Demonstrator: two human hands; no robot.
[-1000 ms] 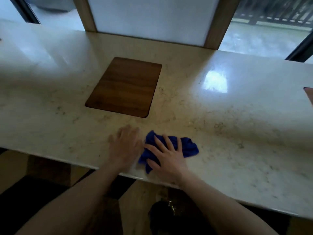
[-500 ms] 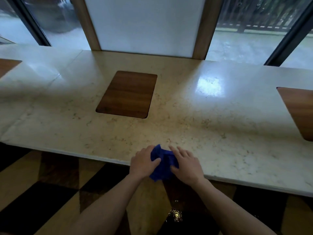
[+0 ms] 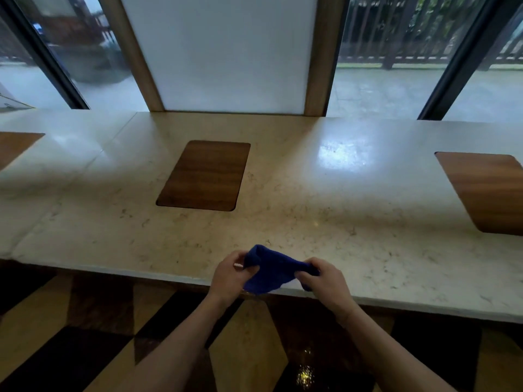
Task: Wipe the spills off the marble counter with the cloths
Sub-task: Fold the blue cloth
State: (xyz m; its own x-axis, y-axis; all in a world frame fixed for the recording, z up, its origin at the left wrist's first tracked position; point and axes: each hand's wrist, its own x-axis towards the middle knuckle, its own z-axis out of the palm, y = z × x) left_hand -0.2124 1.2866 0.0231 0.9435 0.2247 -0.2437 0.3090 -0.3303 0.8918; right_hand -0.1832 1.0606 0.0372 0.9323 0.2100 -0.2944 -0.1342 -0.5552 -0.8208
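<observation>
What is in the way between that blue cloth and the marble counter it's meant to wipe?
Nothing visible. Both hands, left hand and right hand, already grip the blue cloth at the near edge of the marble counter. The marble ahead is bare; the wooden inlay sits flush farther back.

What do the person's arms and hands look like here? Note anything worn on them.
Both forearms are bare up to the frame edge, with no sleeves in view. The left hand and right hand wear no gloves. No rings, watch or bracelets are visible on the fingers or wrists.
</observation>
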